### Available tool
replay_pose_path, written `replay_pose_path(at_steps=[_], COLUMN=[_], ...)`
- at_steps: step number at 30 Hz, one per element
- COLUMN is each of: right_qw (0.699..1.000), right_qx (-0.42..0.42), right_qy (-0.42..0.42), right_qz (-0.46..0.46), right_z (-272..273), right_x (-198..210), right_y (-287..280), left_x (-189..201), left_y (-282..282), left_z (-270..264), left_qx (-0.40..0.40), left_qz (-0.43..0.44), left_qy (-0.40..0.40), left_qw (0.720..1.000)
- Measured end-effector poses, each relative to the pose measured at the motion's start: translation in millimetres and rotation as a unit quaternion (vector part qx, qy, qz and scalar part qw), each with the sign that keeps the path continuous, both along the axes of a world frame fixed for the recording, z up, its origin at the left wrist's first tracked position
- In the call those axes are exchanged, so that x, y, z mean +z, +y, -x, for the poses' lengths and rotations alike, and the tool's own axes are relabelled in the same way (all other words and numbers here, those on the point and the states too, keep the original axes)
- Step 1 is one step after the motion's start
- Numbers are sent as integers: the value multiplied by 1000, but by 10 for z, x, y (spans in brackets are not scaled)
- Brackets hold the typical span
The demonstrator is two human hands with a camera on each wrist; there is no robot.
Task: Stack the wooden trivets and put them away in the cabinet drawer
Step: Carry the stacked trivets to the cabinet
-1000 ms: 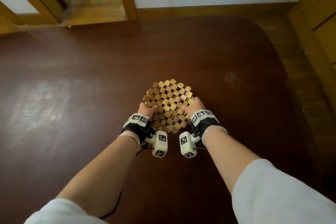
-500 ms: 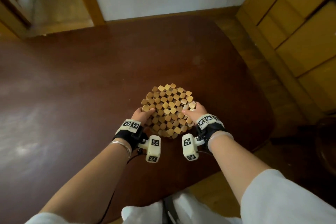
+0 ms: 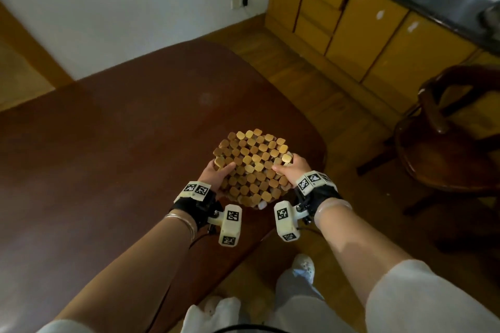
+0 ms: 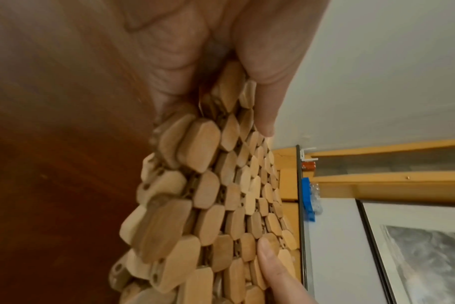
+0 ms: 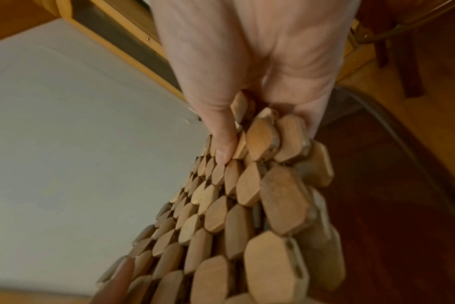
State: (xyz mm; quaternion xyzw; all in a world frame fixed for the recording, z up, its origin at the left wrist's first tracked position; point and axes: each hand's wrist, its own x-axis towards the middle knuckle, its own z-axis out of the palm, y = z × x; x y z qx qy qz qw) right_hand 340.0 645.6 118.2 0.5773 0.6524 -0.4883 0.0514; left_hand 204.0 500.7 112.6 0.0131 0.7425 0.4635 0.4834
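Note:
A stack of round wooden trivets [image 3: 251, 167], made of small linked tan blocks, is held in the air above the near right corner of the dark brown table [image 3: 108, 143]. My left hand [image 3: 216, 173] grips its left edge, thumb on top and fingers beneath. My right hand [image 3: 290, 169] grips the right edge the same way. In the left wrist view the trivets [image 4: 216, 205] show layered edges under my thumb. In the right wrist view the stacked block edges [image 5: 260, 195] sit between thumb and fingers. Yellow cabinet drawers [image 3: 316, 11] stand at the upper right.
A dark wooden chair [image 3: 449, 138] stands on the floor at the right, near the yellow cabinet doors [image 3: 365, 32] under a grey countertop [image 3: 433, 0]. My legs and white shoes [image 3: 304, 265] are beside the table's corner. A wall socket [image 3: 239, 2] sits low on the white wall.
The trivets have been lifted off the table in both hands. The head view has swung right, bringing the yellow cabinet and the chair into sight.

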Motion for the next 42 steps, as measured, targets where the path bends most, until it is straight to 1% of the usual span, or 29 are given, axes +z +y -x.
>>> replay_pose_path(at_steps=[4,6,7,8,11,13,15,18,22,25,31,37,42], right_qw=[1000,999,999,999,999,998,998,997,995,993,991,992,993], right_qx=[-24,-30,-33,-35,-49,-50,-59,-69,-90,-110,-129,-122,-113], right_qy=[6,10,9,8,16,21,25,27,27,38,40,40,36], right_qz=[14,21,22,21,15,13,12,4,11,16,11,-1,-1], right_z=[-403,-621,-731,-845,-1180,-1367,-1497,-1578,-1489,-1322,-905,-600,-339], right_x=[-18,-3,5,20,99,141,173,137,53,35,134,215,197], right_y=[668,1056,1250,1441,2029,2385,2700,3159,3723,4184,5197,6148,6995], left_x=[-88,-221,-373,-373,-129,-70,-42,-31,-56,-86,-5,86,-22], left_y=[727,1139,1356,1563,2158,2528,2842,3312,3944,4461,5532,6531,7357], left_z=[-276,-405,-442,-553,-979,-1207,-1350,-1391,-1268,-1087,-663,-301,-25], left_qx=[3,-7,-7,-5,10,8,7,9,13,0,-25,-54,-58], left_qz=[-30,-38,-41,-48,-74,-91,-97,-94,-88,-87,-92,-77,-44], left_qy=[-41,-51,-57,-67,-89,-103,-114,-118,-113,-113,-108,-71,-43], left_qw=[999,998,998,997,993,990,989,989,990,990,990,993,996])
